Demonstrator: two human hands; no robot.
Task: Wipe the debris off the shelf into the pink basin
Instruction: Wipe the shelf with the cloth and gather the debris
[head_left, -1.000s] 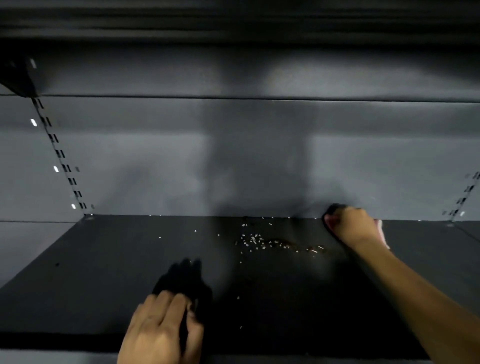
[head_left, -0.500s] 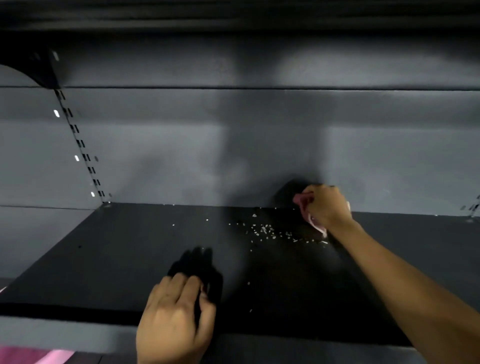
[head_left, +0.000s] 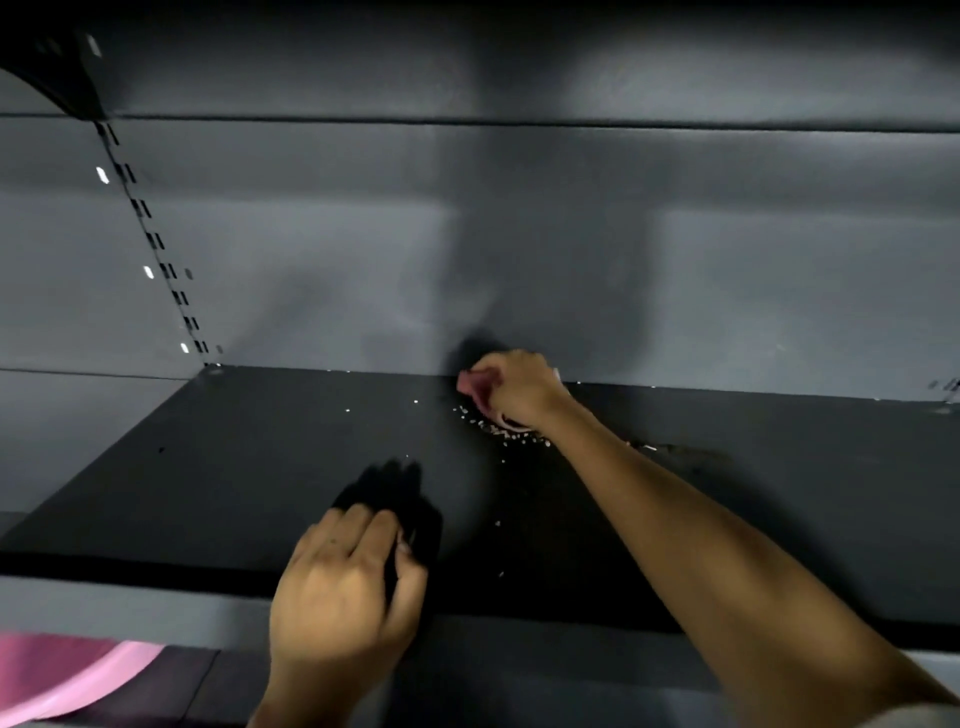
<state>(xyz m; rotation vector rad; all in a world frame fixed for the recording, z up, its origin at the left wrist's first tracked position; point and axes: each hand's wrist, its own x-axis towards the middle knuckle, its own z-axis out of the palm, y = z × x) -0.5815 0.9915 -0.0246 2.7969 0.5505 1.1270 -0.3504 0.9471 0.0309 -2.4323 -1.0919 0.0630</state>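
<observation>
Head view
Shelf: a dark shelf (head_left: 260, 467) runs across the frame, with a grey back panel (head_left: 311, 260) rising behind it.
Right hand: the right hand (head_left: 519, 387) reaches to the back of the shelf, almost against the panel, fingers clenched around a pink cloth (head_left: 470, 383) (only a small bunch of it shows past the knuckles, and a pale edge peeks out under the palm).
Debris: pale crumbs of debris (head_left: 498, 428) lie on the shelf just beneath and in front of the right hand; a few loose specks sit off to the left and nearer the front edge, between the two hands.
Left hand: the left hand (head_left: 345, 587) rests palm down at the front edge of the shelf, fingers loosely curled, gripping nothing I can see, well apart from the main crumbs.
Pink basin: a slice of the pink basin (head_left: 62, 675) shows in the lower left corner, below the shelf's front edge and left of the left hand.
</observation>
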